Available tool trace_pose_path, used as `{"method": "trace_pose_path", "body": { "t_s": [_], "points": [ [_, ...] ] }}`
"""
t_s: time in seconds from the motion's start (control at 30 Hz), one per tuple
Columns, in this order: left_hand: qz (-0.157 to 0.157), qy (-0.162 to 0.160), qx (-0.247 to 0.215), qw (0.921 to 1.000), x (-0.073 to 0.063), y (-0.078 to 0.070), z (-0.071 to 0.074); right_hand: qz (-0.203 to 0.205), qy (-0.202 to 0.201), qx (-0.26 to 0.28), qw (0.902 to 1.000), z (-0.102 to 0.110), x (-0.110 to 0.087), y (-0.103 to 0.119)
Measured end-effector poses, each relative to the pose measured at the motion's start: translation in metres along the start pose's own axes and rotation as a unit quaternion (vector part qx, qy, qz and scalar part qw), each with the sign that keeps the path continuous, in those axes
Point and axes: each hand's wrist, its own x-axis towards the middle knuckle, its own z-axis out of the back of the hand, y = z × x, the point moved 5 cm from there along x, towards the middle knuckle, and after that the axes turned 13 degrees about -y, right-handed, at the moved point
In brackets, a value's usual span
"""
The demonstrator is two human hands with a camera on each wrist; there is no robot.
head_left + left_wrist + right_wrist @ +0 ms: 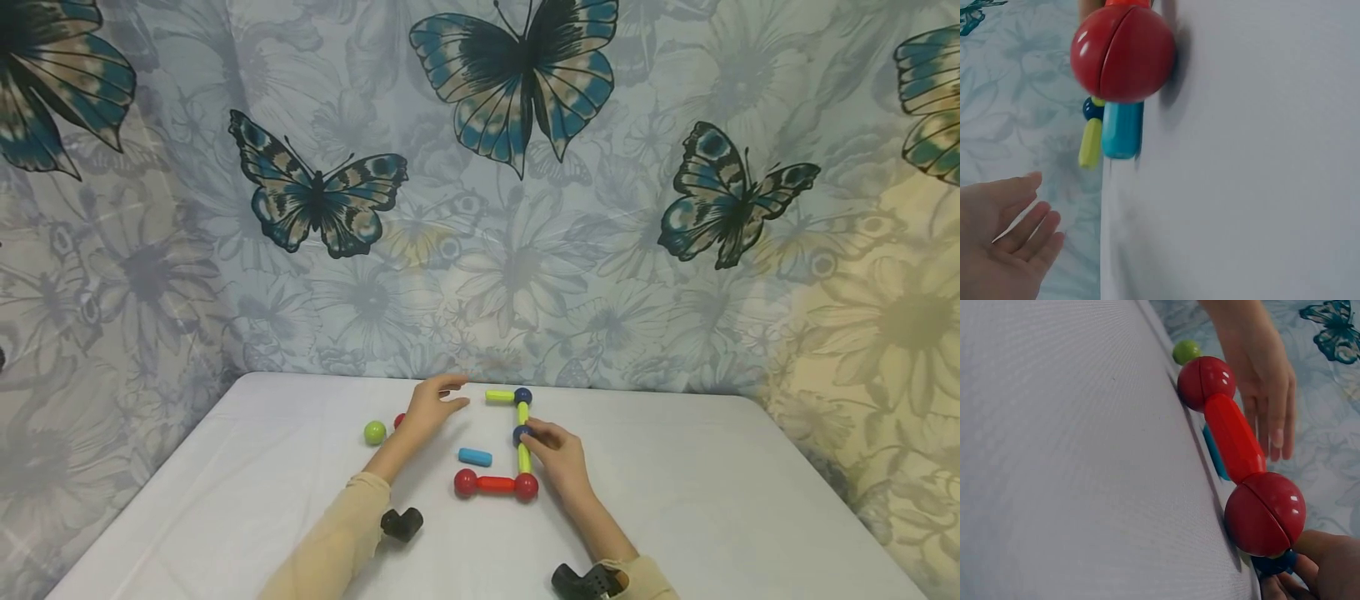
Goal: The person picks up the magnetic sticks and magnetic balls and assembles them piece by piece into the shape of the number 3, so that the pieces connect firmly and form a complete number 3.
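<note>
A chain of magnetic-style balls and sticks lies on the white table. Its near side is a red stick [495, 484] between two red balls [527, 487]. From the right-hand red ball, a yellow-green stick [524, 459] runs away to a dark blue ball [521, 434]. My right hand [564, 458] pinches that blue ball between thumb and fingers. Beyond it, another yellow-green stick leads to a far blue ball [522, 396], from which a third stick [499, 396] points left. My left hand [431, 408] hovers left of that stick's free end, fingers extended, holding nothing.
A loose light-blue stick [475, 457] lies inside the chain's bend. To the left are a green ball [374, 432] and a red ball [400, 420], the latter partly hidden by the left arm. A butterfly-patterned cloth [517, 275] hangs behind the table.
</note>
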Motion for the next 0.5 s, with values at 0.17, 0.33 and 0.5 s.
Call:
{"method": "trace_pose_path", "body": {
  "t_s": [0.17, 0.33, 0.5],
  "points": [
    [0.013, -0.003, 0.006, 0.9999, -0.005, 0.009, 0.018, -0.003, -0.002, -0.004, 1.0, 0.0, 0.001, -0.002],
    [0.037, 0.013, 0.008, 0.9992, -0.009, 0.021, 0.035, -0.006, -0.004, -0.005, 1.0, 0.0, 0.002, -0.003],
    [0.052, 0.042, 0.006, 0.9978, -0.01, 0.033, 0.052, -0.008, -0.005, -0.009, 0.9999, -0.001, 0.002, -0.003]
  ]
}}
